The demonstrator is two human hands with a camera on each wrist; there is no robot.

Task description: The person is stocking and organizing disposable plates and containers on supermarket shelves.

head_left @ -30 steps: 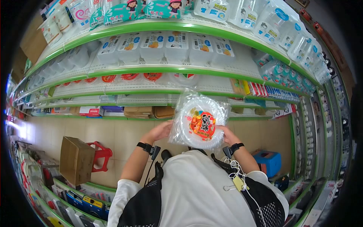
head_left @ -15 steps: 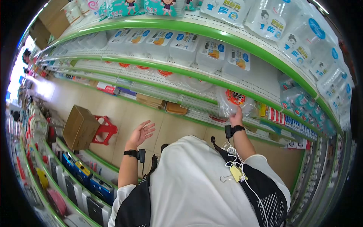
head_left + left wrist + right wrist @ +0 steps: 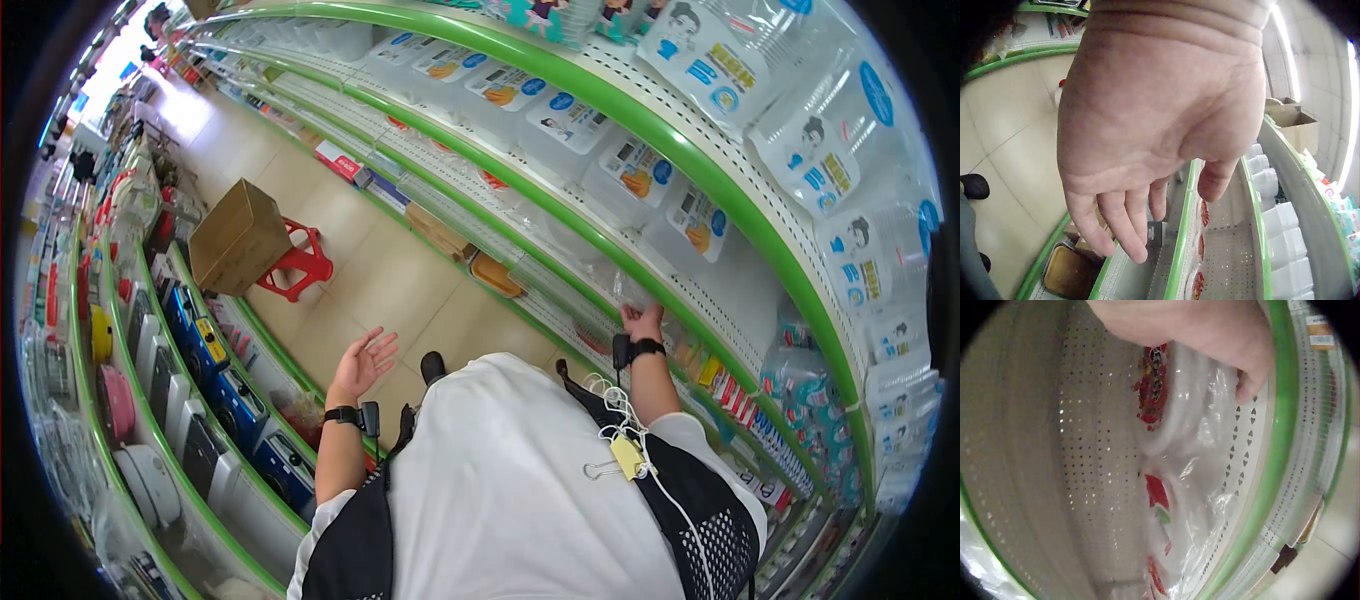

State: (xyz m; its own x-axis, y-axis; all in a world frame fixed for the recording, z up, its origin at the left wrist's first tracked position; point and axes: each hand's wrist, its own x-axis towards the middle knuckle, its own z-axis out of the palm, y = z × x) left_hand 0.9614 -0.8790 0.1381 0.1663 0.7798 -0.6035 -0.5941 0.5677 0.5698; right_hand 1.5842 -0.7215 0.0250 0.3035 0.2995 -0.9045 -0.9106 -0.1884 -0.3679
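Note:
My right hand (image 3: 642,325) is at the edge of a middle shelf, with clear wrapping just beyond its fingertips. In the right wrist view, it arches over a wrapped pack of disposable plates (image 3: 1157,387) with a red label. The thumb (image 3: 1249,387) comes down at the front side of the pack, while the other fingers are hidden. Another clear-wrapped pack (image 3: 1159,506) with a red and green label lies beside it. My left hand (image 3: 365,365) hangs over the aisle, palm showing, fingers spread and holding nothing.
Clear tubs (image 3: 620,165) line the shelf above, and bagged plastic cups (image 3: 690,50) sit higher up. On the floor to the left, a cardboard box (image 3: 238,235) leans at a red stool (image 3: 298,262). Boxed goods (image 3: 225,385) fill the shelves behind on the left.
My right hand has carried the pack of plates from in front of my body onto the shelf. The left hand has come off the pack and moved left. The view has turned.

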